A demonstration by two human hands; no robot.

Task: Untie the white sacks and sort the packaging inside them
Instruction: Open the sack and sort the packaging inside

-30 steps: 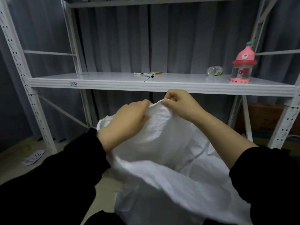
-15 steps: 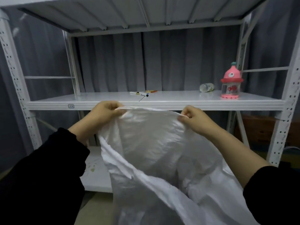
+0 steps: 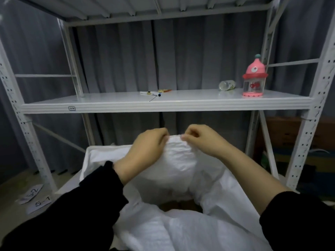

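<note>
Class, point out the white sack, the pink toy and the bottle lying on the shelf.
white sack (image 3: 181, 158), head view, bunched fabric near its top edge.
pink toy (image 3: 254, 69), head view, its domed top.
bottle (image 3: 227, 85), head view, its clear body.

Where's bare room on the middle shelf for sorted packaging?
The shelf is bare from the rear left upright to the pens, and from the pens to the lying bottle. Crowded at the right end: bottle, pink toy. Below, the left hand and right hand grip the white sack.
</note>
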